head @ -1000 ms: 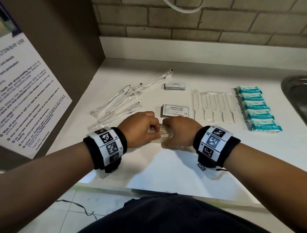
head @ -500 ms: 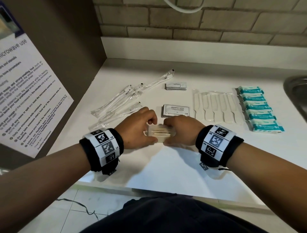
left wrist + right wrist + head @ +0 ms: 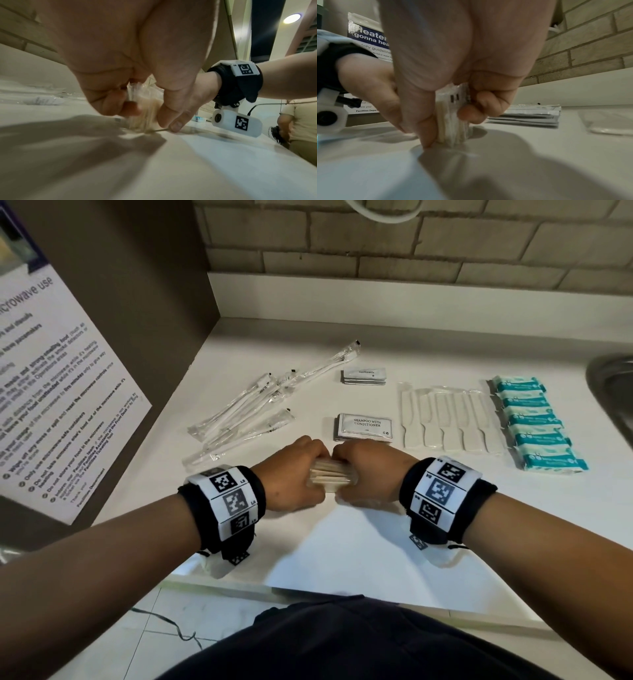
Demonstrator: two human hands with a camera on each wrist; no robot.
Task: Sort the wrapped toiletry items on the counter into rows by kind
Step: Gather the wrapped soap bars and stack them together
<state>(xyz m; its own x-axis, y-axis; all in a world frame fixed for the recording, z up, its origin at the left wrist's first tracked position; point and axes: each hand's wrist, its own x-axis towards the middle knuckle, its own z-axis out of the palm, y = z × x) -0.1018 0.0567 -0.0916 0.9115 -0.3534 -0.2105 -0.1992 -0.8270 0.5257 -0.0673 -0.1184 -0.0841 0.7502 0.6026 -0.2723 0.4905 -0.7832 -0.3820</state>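
Evidently, most of the sorting was complete, judged from the layout. Taking the shampoo sachets (image 3: 363, 427) as the landmark: to their right lay a row of wrapped combs (image 3: 448, 419), and further right a row of teal packets (image 3: 537, 422) near the sink (image 3: 613, 392). Behind the sachets sat a small stack of toothpaste sachets (image 3: 363, 377). To the left of the sachets, the wrapped toothbrushes (image 3: 253, 409) lay fanned and overlapping, not yet in a straight row. Directly in front of the sachets, both hands held a bundle of clear-wrapped stick packets (image 3: 333, 475) standing on edge on the counter (image 3: 342, 542). The left hand (image 3: 291, 474) had its fingers and thumb curled round the bundle's left end; the right hand (image 3: 368, 472) gripped the right end in the same manner, its thumb tip touching the counter in the right wrist view. What remained, by this assessment, was to lay out the stick packets as a row and possibly to straighten the toothbrushes. Open counter was available in front of the sachets, extending to the counter's near edge (image 3: 308, 585). That edge dropped to the floor, so packets placed there required margin. The space left of the sachets was bounded by the toothbrushes and a side panel bearing a notice (image 3: 61, 392).
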